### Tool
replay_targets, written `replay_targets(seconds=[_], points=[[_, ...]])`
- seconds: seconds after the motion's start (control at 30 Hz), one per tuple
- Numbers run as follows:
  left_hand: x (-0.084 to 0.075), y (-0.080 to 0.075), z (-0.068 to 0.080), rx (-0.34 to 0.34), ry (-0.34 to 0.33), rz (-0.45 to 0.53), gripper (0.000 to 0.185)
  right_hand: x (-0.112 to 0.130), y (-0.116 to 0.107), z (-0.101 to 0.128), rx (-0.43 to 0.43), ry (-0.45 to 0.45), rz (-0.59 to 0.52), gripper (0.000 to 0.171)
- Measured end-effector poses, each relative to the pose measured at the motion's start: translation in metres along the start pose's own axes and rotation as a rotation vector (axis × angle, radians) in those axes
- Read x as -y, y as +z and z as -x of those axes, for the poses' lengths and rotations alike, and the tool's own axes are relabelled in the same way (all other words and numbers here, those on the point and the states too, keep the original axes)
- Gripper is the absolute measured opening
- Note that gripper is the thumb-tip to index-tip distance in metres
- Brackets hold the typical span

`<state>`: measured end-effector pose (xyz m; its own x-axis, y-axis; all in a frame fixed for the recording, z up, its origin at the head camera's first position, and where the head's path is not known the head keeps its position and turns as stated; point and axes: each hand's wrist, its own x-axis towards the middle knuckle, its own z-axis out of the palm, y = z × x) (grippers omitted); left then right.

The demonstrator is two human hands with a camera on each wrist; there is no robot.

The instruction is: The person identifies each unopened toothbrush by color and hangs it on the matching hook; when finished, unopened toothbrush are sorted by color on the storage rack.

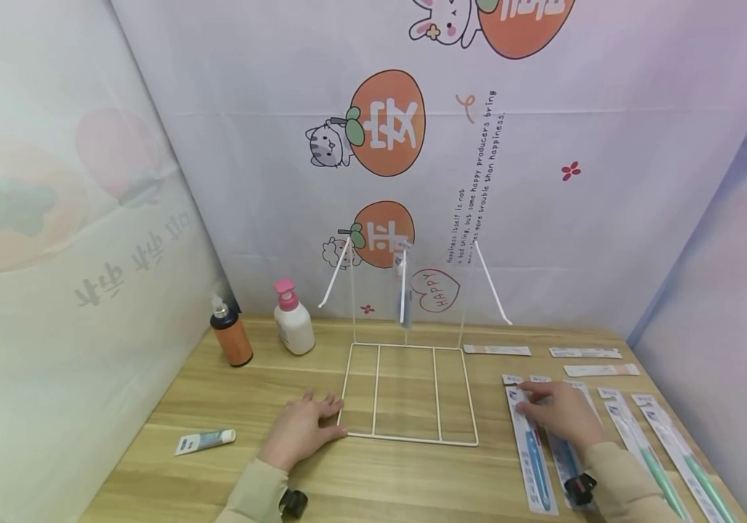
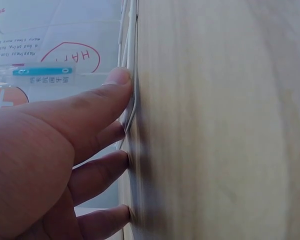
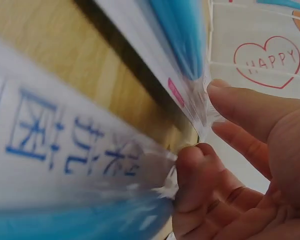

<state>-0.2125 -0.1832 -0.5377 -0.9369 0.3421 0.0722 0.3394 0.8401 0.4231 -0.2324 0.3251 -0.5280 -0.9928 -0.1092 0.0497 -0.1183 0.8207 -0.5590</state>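
Note:
A white wire rack with three hooks stands in the middle of the table. One clear package hangs from its middle hook. My left hand rests at the rack's front left corner, fingers spread, thumb against the base wire. On the right side, my right hand pinches the upper part of a packaged blue toothbrush with thumb and index finger. Another packaged blue toothbrush lies beside it, partly under that hand. In the right wrist view, clear plastic shows right at the thumb and index fingertips.
Packaged green toothbrushes lie farther right. Several slim packets lie along the back right. At the left are an orange bottle, a white pump bottle and a toothpaste tube. Cloth walls enclose the table.

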Motion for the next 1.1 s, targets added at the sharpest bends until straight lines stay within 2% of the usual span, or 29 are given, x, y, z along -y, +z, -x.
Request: replay_targets(seconds=[0.17, 0.47, 0.63, 0.83, 0.97, 1.1], points=[[0.000, 0.000, 0.000, -0.001, 0.000, -0.004, 0.058, 0.008, -0.003, 0.004, -0.025, -0.041, -0.021, 0.050], [-0.003, -0.001, 0.001, 0.003, 0.001, -0.001, 0.059, 0.033, -0.006, 0.008, -0.153, -0.147, -0.061, 0.046], [-0.002, -0.001, 0.001, 0.005, -0.001, 0.012, 0.060, 0.065, -0.005, 0.007, -0.305, -0.287, -0.096, 0.042], [-0.003, -0.001, 0.002, 0.008, -0.005, 0.018, 0.059, 0.116, -0.004, 0.006, -0.482, -0.486, -0.163, 0.047], [-0.005, -0.003, 0.002, 0.006, -0.005, 0.022, 0.058, 0.149, -0.003, 0.008, -0.526, -0.600, -0.282, 0.051], [-0.006, -0.003, 0.002, 0.011, -0.003, 0.021, 0.059, 0.183, -0.004, 0.013, -0.521, -0.645, -0.386, 0.051]])
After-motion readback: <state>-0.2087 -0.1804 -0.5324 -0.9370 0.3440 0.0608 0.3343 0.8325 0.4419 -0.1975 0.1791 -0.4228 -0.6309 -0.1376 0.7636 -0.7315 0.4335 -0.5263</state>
